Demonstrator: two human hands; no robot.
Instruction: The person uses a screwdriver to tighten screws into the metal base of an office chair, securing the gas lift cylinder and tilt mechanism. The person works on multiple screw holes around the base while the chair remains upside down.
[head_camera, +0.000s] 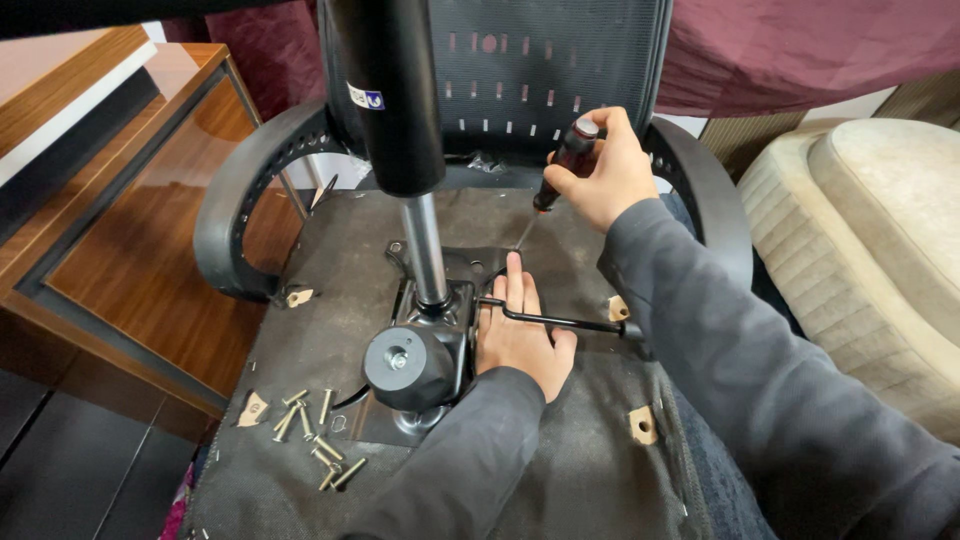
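Observation:
An office chair lies upside down, its black seat underside (330, 250) facing up. A metal mechanism plate (452, 268) with a gas cylinder (425, 250) and a round black knob (405, 365) sits in the middle. My left hand (520, 340) rests flat on the plate's right side, fingers pointing away, with a thin black lever rod (575, 323) crossing over them. My right hand (598, 170) grips a screwdriver (562, 165) with a dark red and black handle, its shaft angled down toward the plate near my left fingertips.
Several loose bolts (315, 440) lie on the seat underside at the lower left. Black armrests (235, 200) curve at both sides. A wooden and glass table (130, 230) stands to the left, a beige cushioned seat (870, 240) to the right.

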